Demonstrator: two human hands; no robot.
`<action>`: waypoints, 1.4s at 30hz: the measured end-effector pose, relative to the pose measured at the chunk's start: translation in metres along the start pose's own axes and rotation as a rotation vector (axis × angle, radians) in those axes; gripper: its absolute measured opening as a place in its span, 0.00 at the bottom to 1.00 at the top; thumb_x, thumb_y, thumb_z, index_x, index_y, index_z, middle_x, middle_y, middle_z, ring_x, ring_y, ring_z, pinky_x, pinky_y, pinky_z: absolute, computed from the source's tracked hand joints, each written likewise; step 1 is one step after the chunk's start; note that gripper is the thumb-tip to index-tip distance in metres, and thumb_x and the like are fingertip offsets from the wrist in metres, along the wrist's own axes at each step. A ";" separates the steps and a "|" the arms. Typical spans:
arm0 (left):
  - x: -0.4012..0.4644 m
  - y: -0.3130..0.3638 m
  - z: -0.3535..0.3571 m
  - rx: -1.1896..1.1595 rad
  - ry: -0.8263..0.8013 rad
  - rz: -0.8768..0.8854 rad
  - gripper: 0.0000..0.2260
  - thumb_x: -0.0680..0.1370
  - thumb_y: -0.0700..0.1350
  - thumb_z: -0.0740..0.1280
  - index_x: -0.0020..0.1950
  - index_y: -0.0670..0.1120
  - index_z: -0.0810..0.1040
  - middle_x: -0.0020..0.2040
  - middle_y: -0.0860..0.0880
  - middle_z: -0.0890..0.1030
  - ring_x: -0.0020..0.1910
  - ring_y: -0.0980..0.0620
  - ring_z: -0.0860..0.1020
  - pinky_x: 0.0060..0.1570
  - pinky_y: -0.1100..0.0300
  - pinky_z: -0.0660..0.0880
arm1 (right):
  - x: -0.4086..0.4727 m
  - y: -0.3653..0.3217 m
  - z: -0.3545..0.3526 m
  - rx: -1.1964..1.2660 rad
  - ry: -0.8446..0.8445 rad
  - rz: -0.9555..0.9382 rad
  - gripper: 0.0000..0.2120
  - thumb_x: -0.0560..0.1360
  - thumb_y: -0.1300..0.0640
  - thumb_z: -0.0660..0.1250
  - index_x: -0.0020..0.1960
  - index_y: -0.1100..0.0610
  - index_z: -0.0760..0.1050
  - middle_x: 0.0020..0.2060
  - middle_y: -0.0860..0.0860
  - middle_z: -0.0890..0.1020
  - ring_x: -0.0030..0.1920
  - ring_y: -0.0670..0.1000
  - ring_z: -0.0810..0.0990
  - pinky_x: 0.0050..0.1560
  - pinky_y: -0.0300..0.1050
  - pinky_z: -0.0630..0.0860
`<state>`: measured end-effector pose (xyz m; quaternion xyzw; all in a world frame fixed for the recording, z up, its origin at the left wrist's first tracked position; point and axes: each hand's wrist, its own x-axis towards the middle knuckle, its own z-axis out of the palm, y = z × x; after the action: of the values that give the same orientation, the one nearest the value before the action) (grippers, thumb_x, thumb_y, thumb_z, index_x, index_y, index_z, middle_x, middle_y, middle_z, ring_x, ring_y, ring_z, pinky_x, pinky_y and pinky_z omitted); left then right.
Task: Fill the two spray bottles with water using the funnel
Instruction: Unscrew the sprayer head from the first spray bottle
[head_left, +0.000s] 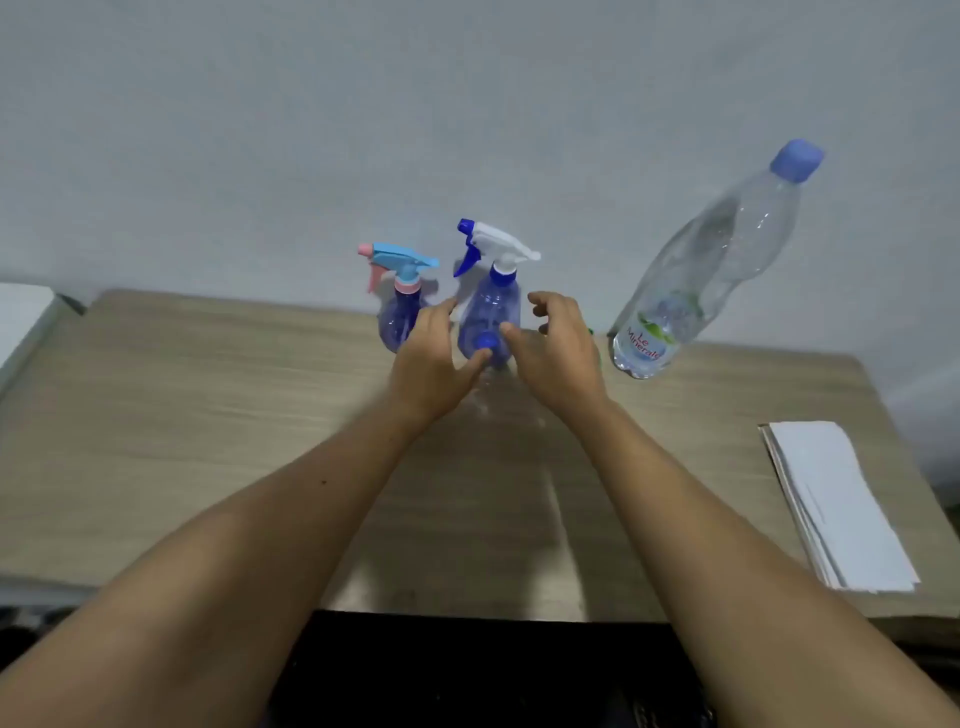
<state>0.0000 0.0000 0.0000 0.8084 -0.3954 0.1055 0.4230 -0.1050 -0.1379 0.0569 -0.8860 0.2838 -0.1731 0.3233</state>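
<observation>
Nothing looks filled yet — both trigger heads still on, the tall clear plastic water bottle (711, 260) capped at the desk's (208, 415) far edge — as the left hand (431, 358) and right hand (556, 353), fingers spread and gripping nothing, flank the white-headed blue spray bottle (491, 306) beside the pink-and-blue-headed one (400, 306).

Two blue-tinted spray bottles stand upright near the wall. The smaller (399, 306), with its pink and light-blue trigger head, stands at nine o'clock of the larger (491, 306), which has a white and dark-blue head.

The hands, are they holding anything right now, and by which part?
Nothing is clearly held. The left hand and right hand flank the white-topped spray bottle, fingers loosely spread at its body, no grip visible.
</observation>
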 end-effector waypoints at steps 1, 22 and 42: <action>0.001 -0.004 0.006 0.028 0.013 0.030 0.31 0.72 0.44 0.82 0.66 0.28 0.75 0.54 0.32 0.83 0.50 0.34 0.84 0.53 0.52 0.78 | 0.006 0.001 0.004 0.016 0.025 0.007 0.29 0.79 0.43 0.70 0.75 0.53 0.69 0.70 0.50 0.75 0.65 0.51 0.77 0.63 0.51 0.77; -0.031 -0.007 0.021 -0.313 -0.075 -0.136 0.33 0.75 0.60 0.74 0.73 0.42 0.72 0.67 0.45 0.80 0.63 0.49 0.81 0.59 0.52 0.82 | -0.010 -0.007 -0.003 0.181 0.098 -0.073 0.22 0.76 0.50 0.77 0.67 0.55 0.76 0.60 0.51 0.81 0.55 0.50 0.81 0.54 0.41 0.79; -0.197 0.069 -0.029 -0.351 -0.092 -0.233 0.29 0.70 0.47 0.83 0.67 0.47 0.77 0.62 0.51 0.81 0.58 0.56 0.81 0.54 0.59 0.81 | -0.185 0.014 -0.027 0.230 -0.033 -0.073 0.20 0.73 0.53 0.80 0.62 0.52 0.79 0.56 0.47 0.82 0.53 0.47 0.81 0.55 0.44 0.80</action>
<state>-0.1760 0.1080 -0.0401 0.7666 -0.3304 -0.0519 0.5482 -0.2674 -0.0454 0.0443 -0.8556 0.2242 -0.2018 0.4208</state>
